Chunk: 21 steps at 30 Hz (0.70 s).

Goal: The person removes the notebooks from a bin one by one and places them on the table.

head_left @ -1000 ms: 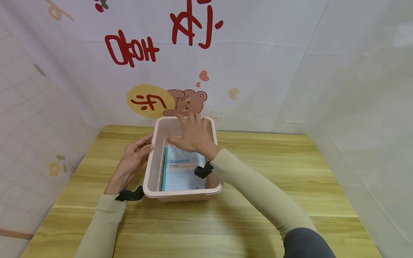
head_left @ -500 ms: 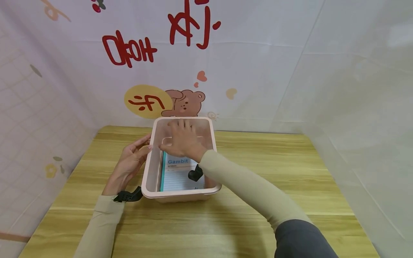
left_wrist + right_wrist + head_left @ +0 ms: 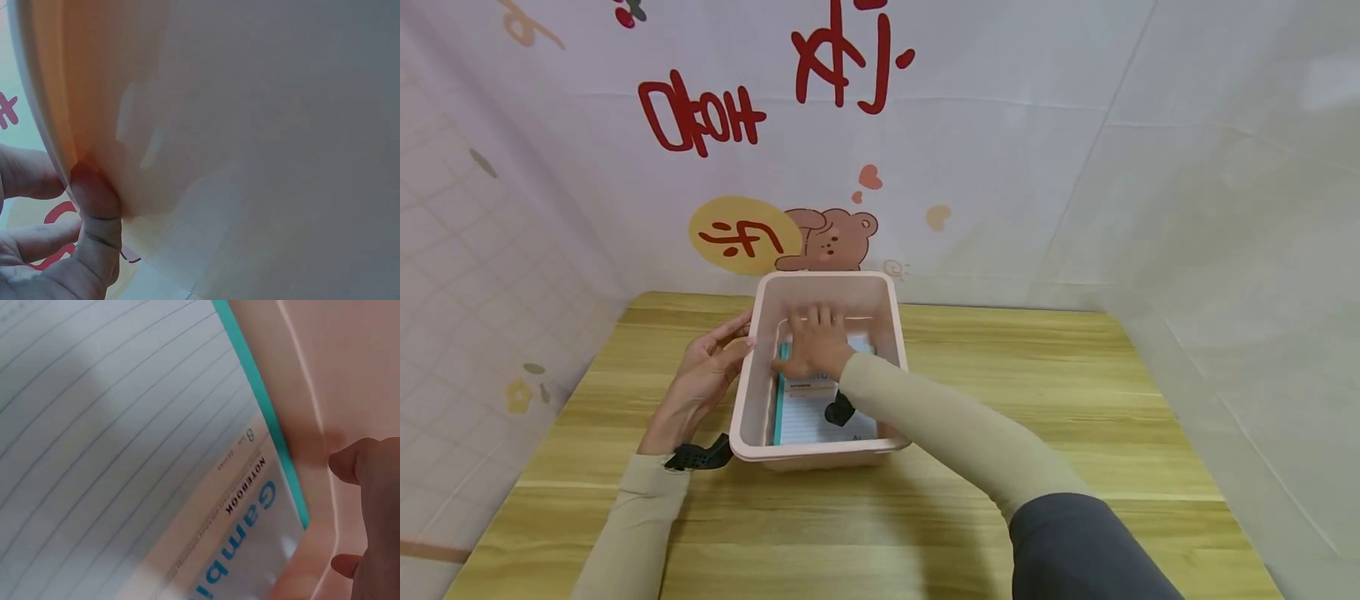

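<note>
A pale pink plastic storage bin (image 3: 822, 451) stands on the table, with a Gambit notebook (image 3: 816, 423) lying flat on its bottom. The notebook has a teal spine and a lined cover. At the bin's left side my left hand (image 3: 706, 371) pinches the rim; the left wrist view shows thumb and finger (image 3: 97, 194) on the two sides of the bin wall. My right hand (image 3: 815, 346) is down inside the bin over the notebook's upper part, fingers spread and holding nothing. In the right wrist view some right fingers (image 3: 387, 500) are near the bin's inner wall.
The wood-grain table (image 3: 1037, 417) extends to both sides of the bin. Behind it hangs a white cloth backdrop (image 3: 1000, 150) with red lettering and a cartoon bear, close to the bin's far end. Side cloths border the table left and right.
My right hand has moved down into the bin and slightly left, from above the far rim to over the notebook. The left hand stays on the rim.
</note>
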### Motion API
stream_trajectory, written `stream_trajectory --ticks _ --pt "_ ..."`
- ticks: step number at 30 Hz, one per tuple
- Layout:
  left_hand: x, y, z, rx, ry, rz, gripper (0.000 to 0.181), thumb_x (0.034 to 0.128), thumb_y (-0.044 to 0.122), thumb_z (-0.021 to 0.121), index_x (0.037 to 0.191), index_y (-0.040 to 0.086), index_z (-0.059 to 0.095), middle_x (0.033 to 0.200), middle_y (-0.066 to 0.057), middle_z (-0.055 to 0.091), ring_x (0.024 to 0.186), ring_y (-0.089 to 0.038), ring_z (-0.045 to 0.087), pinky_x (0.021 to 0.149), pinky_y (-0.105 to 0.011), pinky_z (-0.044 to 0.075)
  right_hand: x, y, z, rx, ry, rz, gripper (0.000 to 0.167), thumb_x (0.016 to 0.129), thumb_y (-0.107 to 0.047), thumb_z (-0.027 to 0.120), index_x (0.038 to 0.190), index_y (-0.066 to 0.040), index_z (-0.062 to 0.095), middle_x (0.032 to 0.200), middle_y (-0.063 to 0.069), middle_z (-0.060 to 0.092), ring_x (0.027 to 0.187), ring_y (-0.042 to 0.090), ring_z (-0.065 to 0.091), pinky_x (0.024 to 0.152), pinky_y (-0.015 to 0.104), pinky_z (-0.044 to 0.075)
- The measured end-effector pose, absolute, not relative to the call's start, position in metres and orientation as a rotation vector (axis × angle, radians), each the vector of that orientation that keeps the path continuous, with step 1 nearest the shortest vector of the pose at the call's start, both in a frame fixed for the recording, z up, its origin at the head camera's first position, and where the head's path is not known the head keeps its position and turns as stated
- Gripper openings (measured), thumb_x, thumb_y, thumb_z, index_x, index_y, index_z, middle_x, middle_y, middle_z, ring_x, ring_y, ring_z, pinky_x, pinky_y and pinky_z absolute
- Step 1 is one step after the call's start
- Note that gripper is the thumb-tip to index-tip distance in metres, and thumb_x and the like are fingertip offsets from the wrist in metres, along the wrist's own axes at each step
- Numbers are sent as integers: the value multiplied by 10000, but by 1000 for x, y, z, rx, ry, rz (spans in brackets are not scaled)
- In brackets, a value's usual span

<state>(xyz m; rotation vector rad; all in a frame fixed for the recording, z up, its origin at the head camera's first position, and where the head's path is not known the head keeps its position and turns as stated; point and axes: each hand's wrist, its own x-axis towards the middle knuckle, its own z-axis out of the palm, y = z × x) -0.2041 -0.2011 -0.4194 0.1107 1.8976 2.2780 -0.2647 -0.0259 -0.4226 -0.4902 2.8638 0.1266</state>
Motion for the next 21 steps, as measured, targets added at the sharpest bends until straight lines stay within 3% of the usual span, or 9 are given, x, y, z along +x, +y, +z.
stream_trajectory --ticks 8,21 --pt "-204 -200 -420 116 1892 2285 634 1041 90 591 1589 -35 298 1247 9 503 1014 -18 622 845 -143 568 -267 -24 -434 -520 2795 -9 775 961 -725 430 1578 -276 294 1621 89 279 1481 287 279 1215 513 331" --pt "-203 -201 -420 105 1910 2268 628 1047 102 584 1599 -2 301 1263 15 492 1045 -20 595 866 -136 558 -260 -26 -439 -464 2752 -17 865 911 -746 524 1552 -200 324 1500 115 371 1295 265 360 1078 496 477"
